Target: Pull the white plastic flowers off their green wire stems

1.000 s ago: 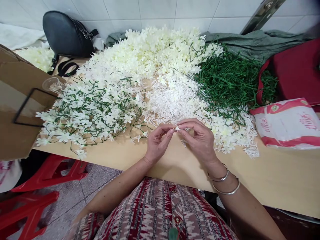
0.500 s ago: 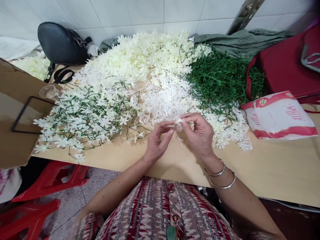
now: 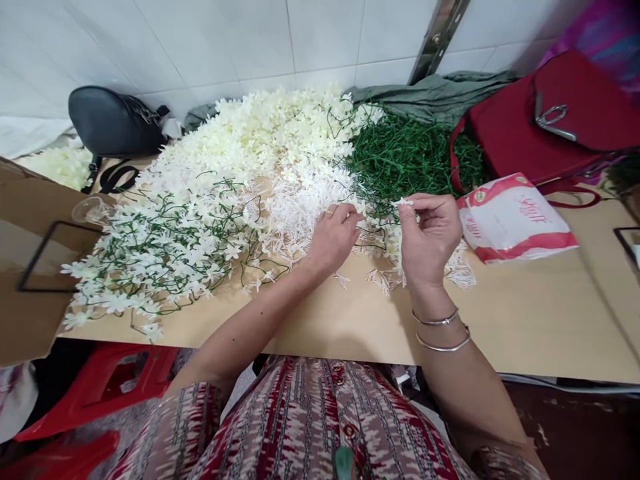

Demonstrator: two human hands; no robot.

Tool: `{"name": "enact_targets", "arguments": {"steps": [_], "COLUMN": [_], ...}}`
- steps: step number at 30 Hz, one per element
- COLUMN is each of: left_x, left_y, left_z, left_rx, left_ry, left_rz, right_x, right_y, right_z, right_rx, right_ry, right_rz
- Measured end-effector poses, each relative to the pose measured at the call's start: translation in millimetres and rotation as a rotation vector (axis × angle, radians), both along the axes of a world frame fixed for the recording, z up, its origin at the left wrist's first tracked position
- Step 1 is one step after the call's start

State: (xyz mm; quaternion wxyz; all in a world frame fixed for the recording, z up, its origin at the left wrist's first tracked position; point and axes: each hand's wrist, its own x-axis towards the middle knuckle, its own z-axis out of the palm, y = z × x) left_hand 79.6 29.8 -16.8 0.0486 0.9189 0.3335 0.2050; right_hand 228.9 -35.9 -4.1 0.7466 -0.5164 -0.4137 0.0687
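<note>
Tan tabletop, white flowers beyond my hands.
My right hand pinches a white piece between fingertips, green stems beyond; left hand curled, can't tell if gripping.

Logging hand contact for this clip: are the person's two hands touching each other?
No, a visible gap separates the left hand from the right hand, which pinches a small white piece.

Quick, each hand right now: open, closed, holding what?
Left hand: fingers bent; whether it grips anything cannot be told.
Right hand: closed, pinching a small white piece at the fingertips.
</note>
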Motion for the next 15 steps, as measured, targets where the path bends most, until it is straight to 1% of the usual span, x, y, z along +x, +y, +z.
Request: {"name": "enact_targets", "arguments": {"steps": [2,4,6,8,10,11,13,15], "left_x": [3.9,4.8,1.7,-5.7,-16.3,-22.0,-32.8,-41.7], "left_y": [3.6,5.9,6.9,5.6,0.8,-2.9,-12.4,-23.4], "left_z": [1.0,2.3,4.7,9.1,14.6,17.2,20.8,21.4], "left_rx": [0.057,0.088,0.075,0.012,-0.110,-0.200,-0.427,-0.671], "left_ry": [0.108,0.124,0.024,-0.171,-0.412,-0.529,-0.750,-0.914], "left_rz": [-0.018,-0.040,-0.044,-0.021,0.026,0.057,0.106,0.102], "right_x": [0.4,1.1,1.5,0.7,-1.7,-3.6,-8.5,-14.5], "right_y": [0.6,0.9,0.5,-0.7,-2.9,-4.2,-7.1,-9.5], "right_z": [0.2,0.5,1.2,2.8,5.1,6.2,7.3,6.4], "right_rx": [0.000,0.004,0.009,0.011,0.013,0.008,-0.016,-0.069], "right_ry": [-0.004,-0.006,0.001,0.028,0.077,0.103,0.141,0.161], "right_rz": [-0.006,-0.010,-0.009,0.001,0.027,0.048,0.105,0.186]}}
